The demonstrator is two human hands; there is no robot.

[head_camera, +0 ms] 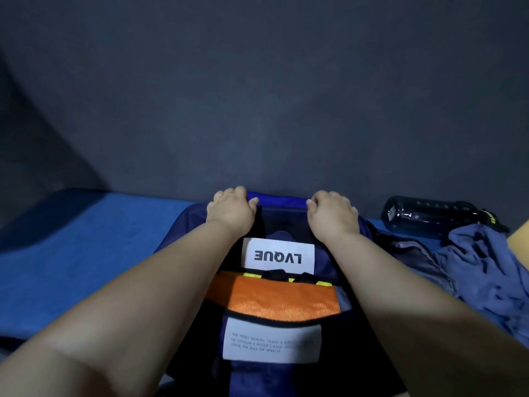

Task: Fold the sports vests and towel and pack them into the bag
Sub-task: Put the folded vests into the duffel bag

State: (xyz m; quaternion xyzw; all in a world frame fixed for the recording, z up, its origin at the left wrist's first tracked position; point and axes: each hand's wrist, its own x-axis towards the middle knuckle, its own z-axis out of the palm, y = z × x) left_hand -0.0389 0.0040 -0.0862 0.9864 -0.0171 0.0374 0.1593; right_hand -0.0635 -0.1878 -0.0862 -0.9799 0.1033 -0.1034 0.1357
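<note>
The bag [280, 299], navy with an orange panel and a white label [279, 255] reading upside down, lies in the middle of the blue surface [86, 253], its far side at the far edge by the dark wall [257, 96]. The left hand [230, 207] and right hand [333, 210] are both closed, fingers curled over the bag's far rim, where a bright blue strip shows between them. I cannot tell whether that strip is the rim itself or a garment tucked against it.

The main risk, as I judge it, is soft fabric. If the hands pull unevenly, the rim may slip out of one grip and the mouth may sag shut over whatever is inside.

A crumpled grey-blue cloth [486, 270] and a darker cloth [415, 253] lie near the right edge, just beside the bag and seemingly unfolded. A tug on the bag could drag them along or bunch them further. A dark bottle [432, 214] lies on its side near the far right corner, close to the cloths, and might roll if they shift.
</note>
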